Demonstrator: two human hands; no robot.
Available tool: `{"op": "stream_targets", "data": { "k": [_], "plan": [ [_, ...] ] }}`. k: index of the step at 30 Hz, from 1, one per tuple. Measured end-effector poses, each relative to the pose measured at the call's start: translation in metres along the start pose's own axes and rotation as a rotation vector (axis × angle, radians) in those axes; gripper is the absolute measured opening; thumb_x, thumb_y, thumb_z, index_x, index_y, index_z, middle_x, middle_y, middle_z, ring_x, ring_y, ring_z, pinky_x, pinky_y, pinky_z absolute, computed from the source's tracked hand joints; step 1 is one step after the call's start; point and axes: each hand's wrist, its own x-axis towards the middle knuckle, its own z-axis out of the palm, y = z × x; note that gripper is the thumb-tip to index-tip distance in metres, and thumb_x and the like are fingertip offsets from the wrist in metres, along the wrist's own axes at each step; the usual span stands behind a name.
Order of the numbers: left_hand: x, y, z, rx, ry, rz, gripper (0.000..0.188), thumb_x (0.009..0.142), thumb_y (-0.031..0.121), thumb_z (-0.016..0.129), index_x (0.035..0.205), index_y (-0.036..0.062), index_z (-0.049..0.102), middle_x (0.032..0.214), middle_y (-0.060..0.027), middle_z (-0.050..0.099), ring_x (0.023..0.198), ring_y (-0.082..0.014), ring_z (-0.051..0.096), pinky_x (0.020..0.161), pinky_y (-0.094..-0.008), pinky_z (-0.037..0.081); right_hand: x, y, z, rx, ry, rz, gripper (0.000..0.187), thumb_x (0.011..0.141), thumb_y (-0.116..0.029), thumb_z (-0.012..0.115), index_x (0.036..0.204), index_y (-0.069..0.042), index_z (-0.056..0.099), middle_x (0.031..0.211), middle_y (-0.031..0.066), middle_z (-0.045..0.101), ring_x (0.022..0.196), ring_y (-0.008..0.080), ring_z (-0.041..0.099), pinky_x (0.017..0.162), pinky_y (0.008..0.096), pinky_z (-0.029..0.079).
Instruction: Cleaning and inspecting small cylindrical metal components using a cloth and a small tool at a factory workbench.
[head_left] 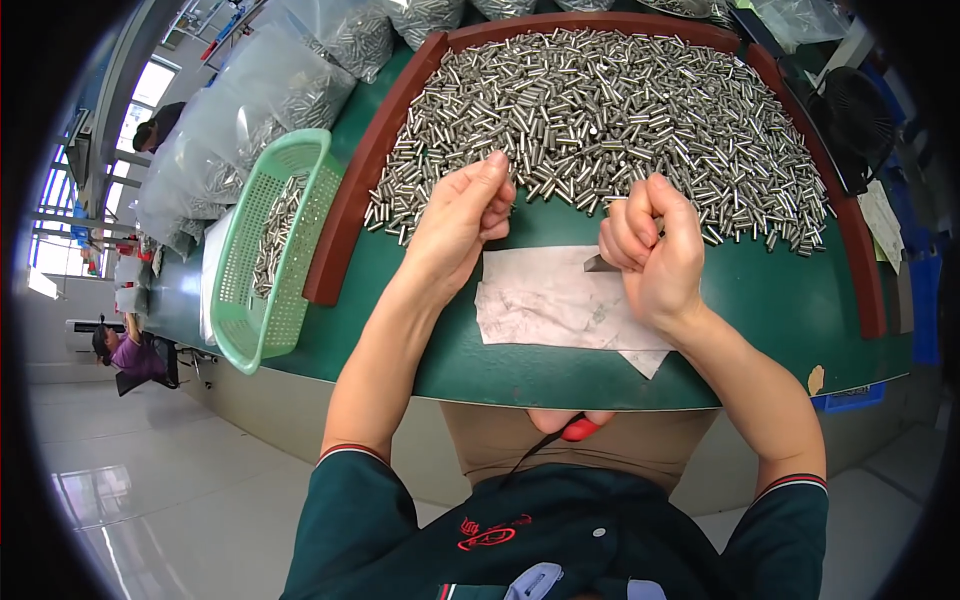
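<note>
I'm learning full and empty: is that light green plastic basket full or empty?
Neither, it's partly filled: short silver metal pins lie inside the light green plastic basket, with bare wall showing around them.

Both sets of fingers [490,180] bare, forearms likewise. Well back from the fingers: dark green shirt [640,520], short left sleeve [345,505] and right sleeve [792,530] – each hem edged in red and white bands. On the chest, farther from the fingers than the hems: red mark [487,538], curved outline; small round pale button [599,532] to its right. Between shirt and fingers – brownish-khaki trousers [650,440], thin dark cord [528,457] crossing them.
</note>
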Motion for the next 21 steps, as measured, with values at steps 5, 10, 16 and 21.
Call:
{"op": "stream_targets", "data": {
  "k": [5, 10, 16, 21],
  "plan": [
    [0.004, -0.009, 0.014, 1.091, 0.248, 0.450, 0.012, 0.071, 0.010, 0.065, 0.076, 0.0011, 0.060, 0.047, 0.0005, 0.040, 0.042, -0.0097, 0.037, 0.041, -0.0266, 0.030, 0.000, 0.001, 0.000, 0.002, 0.011, 0.006, 0.041, 0.089, -0.027, 0.032, 0.051, -0.010, 0.029, 0.042, -0.0013, 0.027, 0.038, 0.0068, 0.017, 0.037, 0.0234, 0.015],
    [0.008, -0.022, 0.012, 1.361, 0.277, 0.585, 0.010, 0.069, 0.008, 0.063, 0.078, 0.0031, 0.061, 0.050, -0.0088, 0.050, 0.044, -0.0223, 0.049, 0.044, -0.0331, 0.037, 0.000, 0.001, 0.002, 0.006, 0.005, 0.002, 0.042, 0.089, -0.027, 0.032, 0.051, -0.010, 0.029, 0.042, -0.0013, 0.027, 0.038, 0.0067, 0.017, 0.037, 0.0234, 0.015],
    [0.004, -0.019, 0.016, 1.312, 0.221, 0.591, 0.008, 0.071, 0.007, 0.061, 0.077, 0.0019, 0.060, 0.052, -0.0101, 0.052, 0.046, -0.0226, 0.051, 0.045, -0.0329, 0.038, 0.000, 0.001, -0.001, -0.002, -0.005, -0.006, 0.041, 0.089, -0.027, 0.032, 0.052, -0.010, 0.029, 0.042, -0.0013, 0.028, 0.038, 0.0068, 0.018, 0.037, 0.0233, 0.015],
    [-0.003, -0.009, 0.018, 0.968, 0.036, 0.268, 0.008, 0.078, 0.007, 0.058, 0.079, -0.0003, 0.057, 0.058, 0.0043, 0.045, 0.053, -0.0029, 0.034, 0.047, -0.0193, 0.030, 0.000, 0.001, -0.002, 0.010, -0.016, -0.001, 0.041, 0.089, -0.025, 0.032, 0.052, -0.009, 0.029, 0.042, -0.0011, 0.028, 0.037, 0.0068, 0.018, 0.037, 0.0235, 0.015]
  ]
}}
